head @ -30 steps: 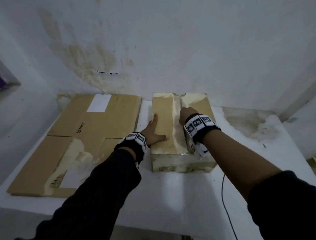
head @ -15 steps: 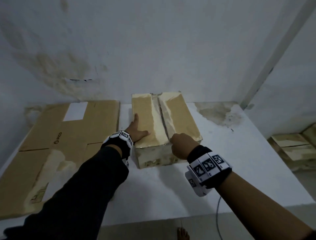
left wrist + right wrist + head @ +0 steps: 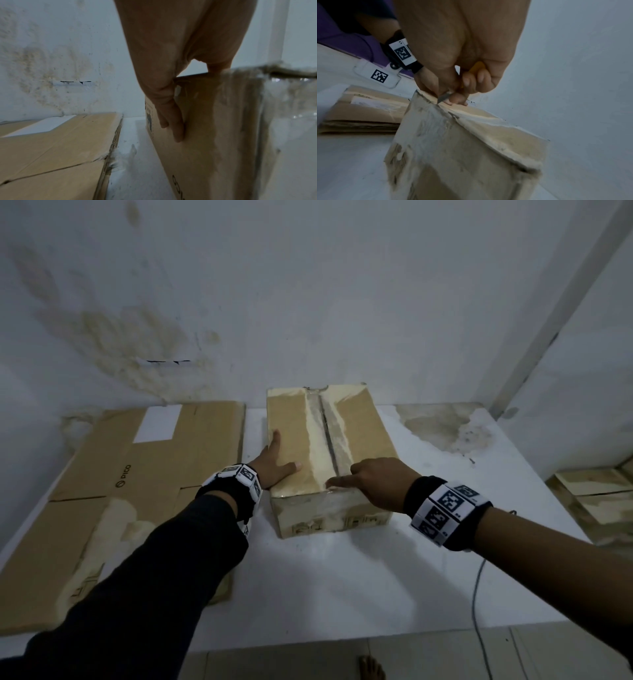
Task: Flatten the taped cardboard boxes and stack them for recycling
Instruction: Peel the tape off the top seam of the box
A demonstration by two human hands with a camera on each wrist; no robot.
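I count one upright box at table center, one flattened box at 9 o'clock. Left hand flat, steadying box; right hand clenching knife, probably on seam.

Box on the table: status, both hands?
Left hand braces box, fingers flat on its left side. Right hand grips cutter, blade at near end of top seam. Box unflattened. Flattened cardboard lies left, apart.
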